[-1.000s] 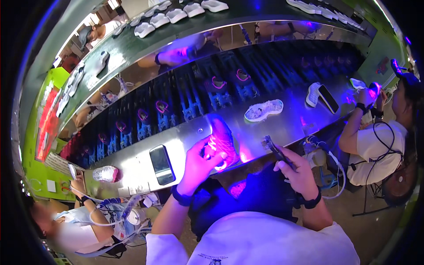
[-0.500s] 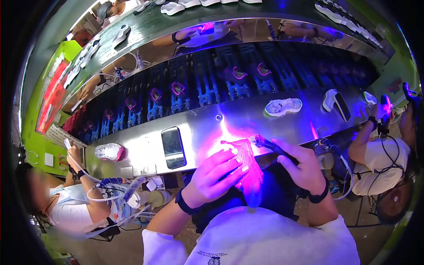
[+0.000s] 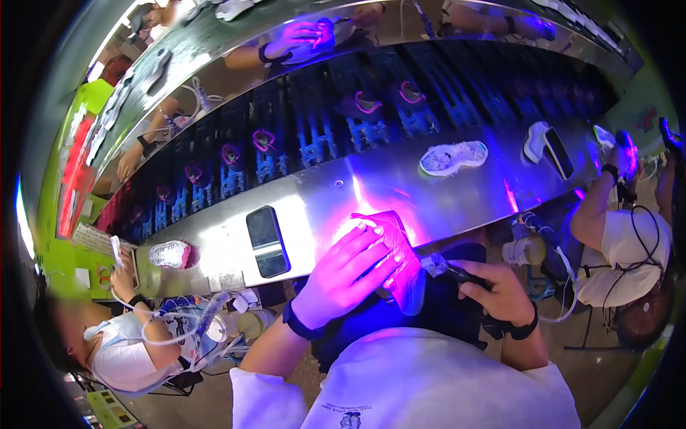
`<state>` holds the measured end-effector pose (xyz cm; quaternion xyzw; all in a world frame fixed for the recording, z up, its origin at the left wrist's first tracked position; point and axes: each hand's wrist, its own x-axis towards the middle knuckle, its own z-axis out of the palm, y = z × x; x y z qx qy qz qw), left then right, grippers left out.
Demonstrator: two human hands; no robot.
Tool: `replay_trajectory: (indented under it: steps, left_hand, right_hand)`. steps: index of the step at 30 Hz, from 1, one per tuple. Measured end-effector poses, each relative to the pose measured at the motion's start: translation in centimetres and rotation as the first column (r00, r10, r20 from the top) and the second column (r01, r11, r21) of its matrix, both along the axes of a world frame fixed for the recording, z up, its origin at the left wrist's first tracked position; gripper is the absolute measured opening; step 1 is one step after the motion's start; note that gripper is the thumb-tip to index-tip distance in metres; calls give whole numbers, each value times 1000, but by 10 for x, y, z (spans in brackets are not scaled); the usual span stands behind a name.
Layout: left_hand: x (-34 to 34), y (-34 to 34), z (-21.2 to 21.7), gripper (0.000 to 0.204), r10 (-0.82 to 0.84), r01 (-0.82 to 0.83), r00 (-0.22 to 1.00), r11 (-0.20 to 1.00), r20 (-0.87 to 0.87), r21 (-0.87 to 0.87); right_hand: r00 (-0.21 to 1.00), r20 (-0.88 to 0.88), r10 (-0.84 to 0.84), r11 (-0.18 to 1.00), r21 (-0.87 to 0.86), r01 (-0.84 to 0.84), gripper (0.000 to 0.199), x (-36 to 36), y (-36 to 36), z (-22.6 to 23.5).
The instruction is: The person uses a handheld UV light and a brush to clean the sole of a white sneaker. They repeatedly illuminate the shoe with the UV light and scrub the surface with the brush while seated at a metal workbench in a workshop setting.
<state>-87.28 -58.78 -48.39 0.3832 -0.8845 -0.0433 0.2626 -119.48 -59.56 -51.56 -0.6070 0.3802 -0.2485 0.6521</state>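
Under a pink-violet glow at the bench edge, my left hand (image 3: 343,275) grips a shoe upper (image 3: 409,279), its fingers lying over the upper's left side. The upper is tilted, its narrower end pointing down toward my lap. My right hand (image 3: 504,294) is closed around the dark handle of a brush (image 3: 434,264). The brush's bristle end is close to the right side of the upper; whether they touch I cannot tell.
A metal bench (image 3: 314,207) carries a phone (image 3: 268,242), a sole (image 3: 454,159) and a clear-and-pink shoe piece (image 3: 170,254). Behind it, a dark rack conveyor (image 3: 300,114) holds several pink-lit pieces. Co-workers sit at left (image 3: 132,350) and right (image 3: 625,247). A pot (image 3: 525,250) stands below the bench.
My right hand and the brush have moved down, from the upper's top end to beside its right side. The upper has turned so more of its side shows. The view has shifted slightly.
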Motion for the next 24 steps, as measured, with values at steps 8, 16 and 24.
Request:
replay_trajectory:
  steps: [8, 16, 24]
  left_hand:
    - [-15, 1, -10, 55, 151, -149, 987, 989, -60, 22]
    - [-18, 15, -14, 59, 308, -301, 942, 951, -133, 69]
    - [-18, 31, -13, 68, 462, -434, 882, 874, -96, 217]
  right_hand:
    - [999, 33, -8, 997, -75, 10, 45, 3, -28, -14]
    - [998, 61, 21, 1000, -20, -20, 45, 11, -16, -19]
    - [998, 57, 12, 969, 247, -26, 47, 10, 17, -16]
